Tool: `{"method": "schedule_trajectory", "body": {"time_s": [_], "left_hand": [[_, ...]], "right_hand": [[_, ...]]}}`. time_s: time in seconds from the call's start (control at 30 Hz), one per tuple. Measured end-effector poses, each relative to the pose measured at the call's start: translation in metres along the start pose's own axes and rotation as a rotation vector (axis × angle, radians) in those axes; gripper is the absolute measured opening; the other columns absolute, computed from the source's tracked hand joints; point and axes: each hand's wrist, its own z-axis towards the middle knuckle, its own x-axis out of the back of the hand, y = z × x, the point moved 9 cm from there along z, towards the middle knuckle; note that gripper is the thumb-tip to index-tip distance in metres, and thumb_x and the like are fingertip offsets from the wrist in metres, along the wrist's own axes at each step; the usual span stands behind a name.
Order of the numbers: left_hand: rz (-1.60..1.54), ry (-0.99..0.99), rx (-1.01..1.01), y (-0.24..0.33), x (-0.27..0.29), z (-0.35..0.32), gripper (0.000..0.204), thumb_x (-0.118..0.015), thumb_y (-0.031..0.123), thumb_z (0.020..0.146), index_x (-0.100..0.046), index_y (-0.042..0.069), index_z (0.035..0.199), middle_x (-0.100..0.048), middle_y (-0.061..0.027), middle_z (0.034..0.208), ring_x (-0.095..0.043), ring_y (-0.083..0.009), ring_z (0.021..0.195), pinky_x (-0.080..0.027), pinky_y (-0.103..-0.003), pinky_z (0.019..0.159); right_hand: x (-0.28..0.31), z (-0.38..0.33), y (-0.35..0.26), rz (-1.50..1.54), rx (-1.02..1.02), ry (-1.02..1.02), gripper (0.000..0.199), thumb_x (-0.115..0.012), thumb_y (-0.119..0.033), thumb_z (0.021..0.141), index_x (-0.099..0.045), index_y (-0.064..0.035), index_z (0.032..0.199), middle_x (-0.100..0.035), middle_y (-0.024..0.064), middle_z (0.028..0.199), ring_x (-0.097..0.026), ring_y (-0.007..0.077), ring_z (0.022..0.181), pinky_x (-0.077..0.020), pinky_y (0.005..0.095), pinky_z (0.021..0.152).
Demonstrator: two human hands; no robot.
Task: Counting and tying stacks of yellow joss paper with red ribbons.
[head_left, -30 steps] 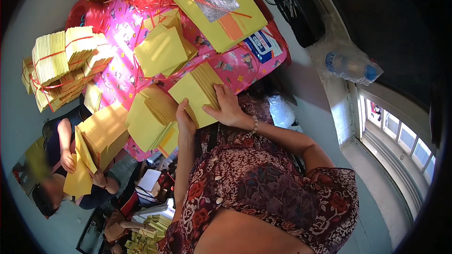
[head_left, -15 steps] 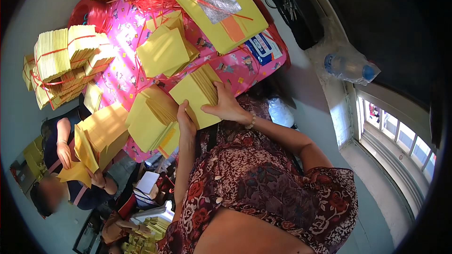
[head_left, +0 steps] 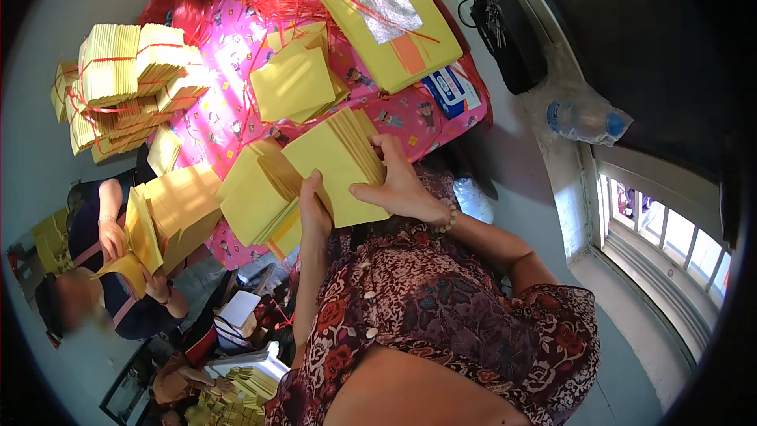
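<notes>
Between my two hands is a stack of folded yellow paper sheets (head_left: pixel 327 159), its layered edges fanned at the top right. My left hand (head_left: pixel 316 211) grips the lower left edge, thumb lying on the top sheet. My right hand (head_left: pixel 404 188) closes on the right side, thumb across the face and fingers at the layered edge. Just left of it, another folded yellow stack (head_left: pixel 251 197) rests on the pink patterned table cover (head_left: pixel 406 120). Beyond my hands lies a further pile of yellow paper (head_left: pixel 293 87).
Bundles tied with red string (head_left: pixel 110 67) are piled at the far left. A large yellow stack (head_left: pixel 430 47) and a blue-white packet (head_left: pixel 453 93) lie at the table's right. A co-worker's hands (head_left: pixel 112 238) hold yellow paper. A wrapped bottle (head_left: pixel 583 120) sits on the ledge.
My hands and the held stack have shifted slightly to the right in the picture. The whole view has moved a little. The co-worker's paper is now more folded over.
</notes>
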Motion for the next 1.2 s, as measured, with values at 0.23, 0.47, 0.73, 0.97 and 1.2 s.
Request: {"method": "schedule_trajectory", "body": {"time_s": [0.23, 0.47, 0.73, 0.97, 1.2], "left_hand": [[-0.188, -0.307, 0.003, 0.004, -0.035, 0.006, 0.052, -0.043, 0.031, 0.091, -0.041, 0.0, 0.133, -0.054, -0.0185, 0.126, -0.055, -0.0315, 0.112, -0.043, -0.045, 0.098], [-0.313, -0.516, 0.003, -0.009, -0.045, 0.01, 0.057, -0.034, 0.034, 0.093, -0.036, -0.002, 0.136, -0.048, -0.0229, 0.131, -0.052, -0.0361, 0.116, -0.041, -0.052, 0.099], [-0.558, -0.739, -0.004, -0.007, -0.057, 0.001, 0.053, -0.032, 0.031, 0.091, -0.043, -0.004, 0.13, -0.053, -0.0213, 0.125, -0.055, -0.0332, 0.112, -0.043, -0.049, 0.098], [-0.516, -0.689, -0.048, -0.006, -0.056, -0.001, 0.052, -0.033, 0.03, 0.092, -0.045, -0.005, 0.128, -0.055, -0.0211, 0.123, -0.057, -0.0326, 0.11, -0.045, -0.047, 0.097], [-0.362, -0.472, -0.102, -0.015, -0.038, 0.012, 0.05, -0.033, 0.03, 0.092, -0.048, -0.007, 0.123, -0.059, -0.0199, 0.117, -0.06, -0.0291, 0.105, -0.047, -0.042, 0.094]], "right_hand": [[0.007, -0.005, -0.046, -0.247, 0.151, 0.048, 0.074, -0.079, -0.028, 0.072, -0.036, 0.0048, 0.122, -0.043, 0.0168, 0.112, -0.046, 0.0243, 0.107, -0.0395, 0.0352, 0.092], [0.011, -0.009, -0.061, -0.245, 0.188, 0.079, 0.073, -0.078, -0.03, 0.073, -0.037, 0.0047, 0.122, -0.043, 0.0174, 0.111, -0.047, 0.0257, 0.106, -0.0395, 0.036, 0.092], [0.008, -0.015, -0.067, -0.33, 0.239, 0.107, 0.072, -0.078, -0.03, 0.073, -0.037, 0.0049, 0.121, -0.044, 0.0169, 0.109, -0.047, 0.0262, 0.104, -0.0405, 0.0368, 0.09], [0.009, -0.015, -0.059, -0.208, 0.226, 0.079, 0.058, -0.073, -0.021, 0.079, -0.039, 0.0028, 0.119, -0.046, 0.0138, 0.108, -0.05, 0.0227, 0.102, -0.0427, 0.0339, 0.087], [0.009, -0.013, -0.056, -0.185, 0.23, 0.076, 0.053, -0.071, -0.019, 0.08, -0.04, 0.0018, 0.118, -0.046, 0.0131, 0.107, -0.05, 0.0216, 0.101, -0.0423, 0.0336, 0.086]]}}
